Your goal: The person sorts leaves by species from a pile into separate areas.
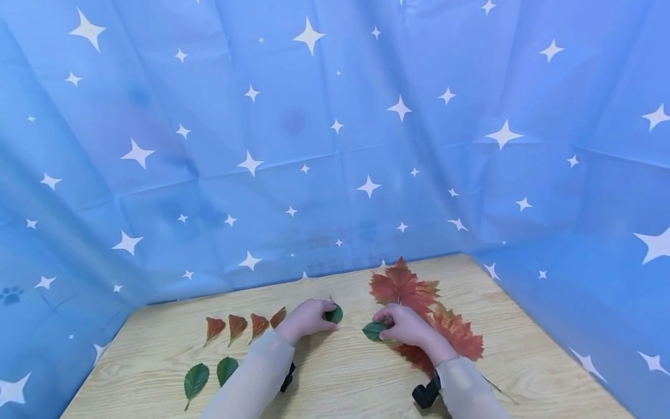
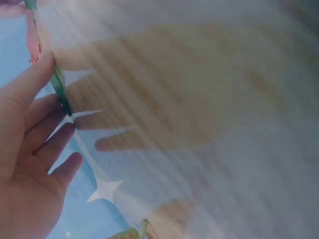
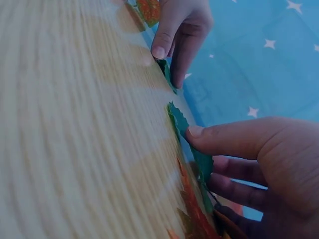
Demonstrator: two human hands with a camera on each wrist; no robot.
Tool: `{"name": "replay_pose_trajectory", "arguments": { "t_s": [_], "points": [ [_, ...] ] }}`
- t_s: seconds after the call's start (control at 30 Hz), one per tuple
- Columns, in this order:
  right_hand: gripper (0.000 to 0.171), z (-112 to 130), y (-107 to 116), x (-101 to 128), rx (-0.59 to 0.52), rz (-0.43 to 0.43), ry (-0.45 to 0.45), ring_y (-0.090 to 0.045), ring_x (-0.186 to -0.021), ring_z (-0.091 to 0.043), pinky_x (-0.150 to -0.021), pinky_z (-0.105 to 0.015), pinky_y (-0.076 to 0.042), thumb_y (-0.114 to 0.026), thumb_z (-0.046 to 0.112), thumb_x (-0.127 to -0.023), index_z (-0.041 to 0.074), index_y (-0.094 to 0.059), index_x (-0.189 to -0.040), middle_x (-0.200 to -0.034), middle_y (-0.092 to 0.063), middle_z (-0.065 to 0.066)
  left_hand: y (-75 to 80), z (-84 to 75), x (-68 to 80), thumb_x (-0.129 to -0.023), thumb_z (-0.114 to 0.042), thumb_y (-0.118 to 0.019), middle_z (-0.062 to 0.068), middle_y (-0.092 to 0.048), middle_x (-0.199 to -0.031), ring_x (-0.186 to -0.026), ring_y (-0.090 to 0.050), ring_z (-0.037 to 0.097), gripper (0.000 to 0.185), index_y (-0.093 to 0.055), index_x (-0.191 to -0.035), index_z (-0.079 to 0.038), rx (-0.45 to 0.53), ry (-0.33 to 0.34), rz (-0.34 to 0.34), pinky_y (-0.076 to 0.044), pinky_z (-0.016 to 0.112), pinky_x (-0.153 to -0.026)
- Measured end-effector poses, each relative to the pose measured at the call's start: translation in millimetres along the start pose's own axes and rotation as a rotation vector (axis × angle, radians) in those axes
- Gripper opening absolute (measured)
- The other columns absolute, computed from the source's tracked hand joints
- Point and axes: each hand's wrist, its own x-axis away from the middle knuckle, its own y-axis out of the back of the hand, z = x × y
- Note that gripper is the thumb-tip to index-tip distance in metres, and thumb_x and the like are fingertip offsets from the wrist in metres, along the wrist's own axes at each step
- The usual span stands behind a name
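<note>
Beige sleeves nearest; right hand (image 1: 405, 327) pinches a small green oval leaf (image 1: 374, 331) flat on the pale wooden surface (image 1: 335, 378), tip leftward; left hand (image 1: 306, 318) pinches a second green leaf (image 1: 334, 315) just beside, a narrow gap between.

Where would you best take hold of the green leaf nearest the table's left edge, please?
Probably by its stem. The green leaf lies flat on the table, so its blade gives little to pinch, while the thin stem juts toward the near edge, free of neighbours; come from the near side.
</note>
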Motion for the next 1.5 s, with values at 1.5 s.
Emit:
{"name": "replay_pose_trajectory", "arguments": {
  "t_s": [1.5],
  "points": [
    [0.019,-11,-13,-4,-0.12,-0.07,-0.067,-0.059,-0.094,-0.022,-0.08,-0.041,-0.049,-0.07,0.006,-0.087,0.008,-0.075,-0.106,-0.103,-0.067,-0.005,9.8,-11.8,0.1,-0.091,-0.017,-0.069,-0.01,-0.069,-0.084,-0.072,-0.058,0.004,0.01,-0.078,-0.089,-0.02,-0.02,-0.046,-0.032,-0.049,0.025,-0.068]
  ]
}}
